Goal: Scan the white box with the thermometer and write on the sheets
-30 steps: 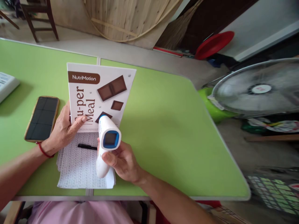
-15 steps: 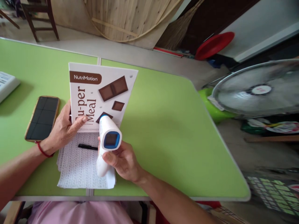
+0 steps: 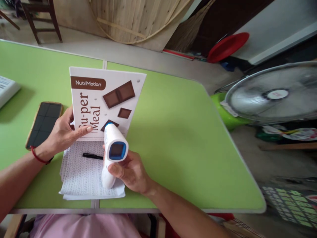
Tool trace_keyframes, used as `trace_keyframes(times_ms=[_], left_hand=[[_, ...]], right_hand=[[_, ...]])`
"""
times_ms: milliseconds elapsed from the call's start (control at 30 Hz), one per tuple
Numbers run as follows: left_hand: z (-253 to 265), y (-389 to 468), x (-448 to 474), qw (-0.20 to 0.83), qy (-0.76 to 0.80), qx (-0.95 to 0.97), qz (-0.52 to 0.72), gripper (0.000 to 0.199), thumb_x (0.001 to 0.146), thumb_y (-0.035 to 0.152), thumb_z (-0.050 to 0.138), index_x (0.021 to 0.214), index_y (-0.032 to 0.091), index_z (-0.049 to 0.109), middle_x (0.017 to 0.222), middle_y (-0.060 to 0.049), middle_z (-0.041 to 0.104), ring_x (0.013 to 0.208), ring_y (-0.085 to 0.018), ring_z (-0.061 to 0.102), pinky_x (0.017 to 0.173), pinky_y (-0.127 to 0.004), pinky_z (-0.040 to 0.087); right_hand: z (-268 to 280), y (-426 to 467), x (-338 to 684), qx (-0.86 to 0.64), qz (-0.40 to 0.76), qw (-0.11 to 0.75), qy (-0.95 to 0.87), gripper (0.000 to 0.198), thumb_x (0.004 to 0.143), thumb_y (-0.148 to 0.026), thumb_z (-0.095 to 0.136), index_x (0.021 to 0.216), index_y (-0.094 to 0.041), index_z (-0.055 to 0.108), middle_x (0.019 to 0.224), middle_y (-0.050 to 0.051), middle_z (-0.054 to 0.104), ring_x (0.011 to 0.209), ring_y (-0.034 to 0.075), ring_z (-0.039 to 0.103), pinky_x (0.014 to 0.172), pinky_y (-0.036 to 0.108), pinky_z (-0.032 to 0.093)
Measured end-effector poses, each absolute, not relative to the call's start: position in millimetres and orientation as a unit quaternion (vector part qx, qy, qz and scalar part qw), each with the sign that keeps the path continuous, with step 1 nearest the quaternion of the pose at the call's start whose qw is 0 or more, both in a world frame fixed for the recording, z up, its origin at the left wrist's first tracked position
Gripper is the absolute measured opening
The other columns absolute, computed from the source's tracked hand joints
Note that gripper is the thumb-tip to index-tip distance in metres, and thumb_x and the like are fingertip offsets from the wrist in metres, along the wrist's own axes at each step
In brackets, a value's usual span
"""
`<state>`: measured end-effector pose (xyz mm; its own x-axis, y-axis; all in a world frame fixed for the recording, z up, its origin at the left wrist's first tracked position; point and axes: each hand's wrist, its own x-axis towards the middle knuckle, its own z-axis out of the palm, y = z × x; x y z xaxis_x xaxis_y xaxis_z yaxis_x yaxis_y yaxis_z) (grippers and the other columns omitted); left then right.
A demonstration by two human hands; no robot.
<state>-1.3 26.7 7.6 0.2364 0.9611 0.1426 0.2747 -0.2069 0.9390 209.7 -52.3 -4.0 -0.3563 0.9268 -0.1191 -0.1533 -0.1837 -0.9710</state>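
Note:
My right hand (image 3: pixel 131 172) grips a white infrared thermometer (image 3: pixel 112 148) with a blue-rimmed screen, its nose aimed at a white NutriMotion pouch (image 3: pixel 106 99) printed with chocolate pieces. My left hand (image 3: pixel 61 132) holds that pouch upright by its lower left edge, thumb on the front. Both hands hover over a stack of printed paper sheets (image 3: pixel 84 178) lying on the green table (image 3: pixel 173 138). A black pen (image 3: pixel 92 156) rests on the sheets, between my hands.
A smartphone (image 3: pixel 44 124) with a dark screen lies left of my left hand. A white box edge (image 3: pixel 6 89) shows at the far left. A standing fan (image 3: pixel 269 96) is beyond the table's right edge. A wooden chair (image 3: pixel 41 16) stands at the back left.
The pouch has shifted slightly to the left with my left hand. The paper stack has slid a little and fanned out at its lower edge. The thermometer has barely moved.

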Motion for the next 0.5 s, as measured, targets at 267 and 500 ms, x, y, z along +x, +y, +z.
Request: trace_keyframes(times_ms=[267, 500], left_hand=[[5.4, 20.7, 1.2, 0.419, 0.473, 0.633, 0.447, 0.046, 0.076, 0.05, 0.074, 0.108, 0.021, 0.057, 0.105, -0.008, 0.067, 0.093, -0.028, 0.065, 0.076, -0.045, 0.057], [4.4, 23.6, -0.2, 0.337, 0.449, 0.667, 0.49, 0.053, 0.08, 0.045, 0.072, 0.121, 0.024, 0.047, 0.118, -0.008, 0.061, 0.108, -0.029, 0.062, 0.094, -0.053, 0.052]], right_hand=[[2.5, -47.5, 223.2, -0.431, 0.537, 0.409, -0.599, 0.026, 0.071, -0.038, 0.072, 0.086, -0.02, 0.061, 0.071, 0.0, 0.062, 0.061, 0.012, 0.055, 0.055, 0.025, 0.05], [2.7, -43.8, 235.8, -0.475, 0.421, 0.345, -0.692, 0.037, 0.07, -0.034, 0.07, 0.103, -0.019, 0.061, 0.085, 0.004, 0.068, 0.068, 0.016, 0.061, 0.059, 0.027, 0.053]])
